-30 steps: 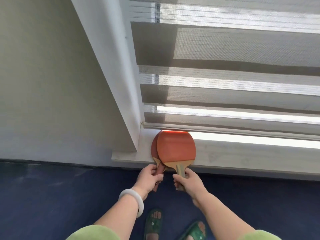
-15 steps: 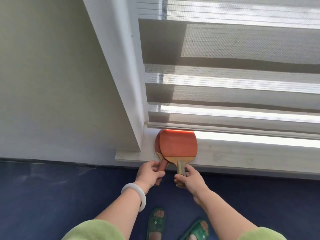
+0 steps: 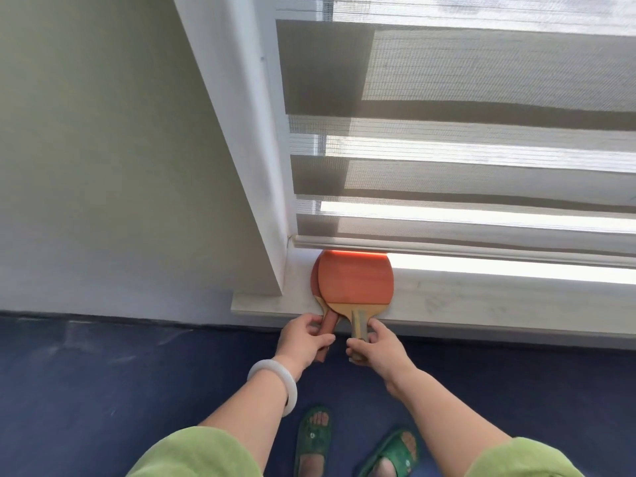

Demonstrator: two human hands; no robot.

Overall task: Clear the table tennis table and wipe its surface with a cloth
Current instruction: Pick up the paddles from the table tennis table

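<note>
The left grip (image 3: 304,339) clasps the lower paddle (image 3: 314,280), mostly covered; the right grip (image 3: 378,349) pinches the upper paddle (image 3: 356,282) by its handle; the blind rail (image 3: 447,247) hides both blade tops.

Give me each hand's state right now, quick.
Left hand: closed round the lower table tennis paddle's handle.
Right hand: closed round the upper table tennis paddle's handle.

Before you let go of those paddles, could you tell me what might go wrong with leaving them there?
Both handles overhang the sill edge, so once the left hand and right hand release, the top paddle could slide off the lower paddle. The blade tips sit under the blind's bottom rail and might snag it.
</note>
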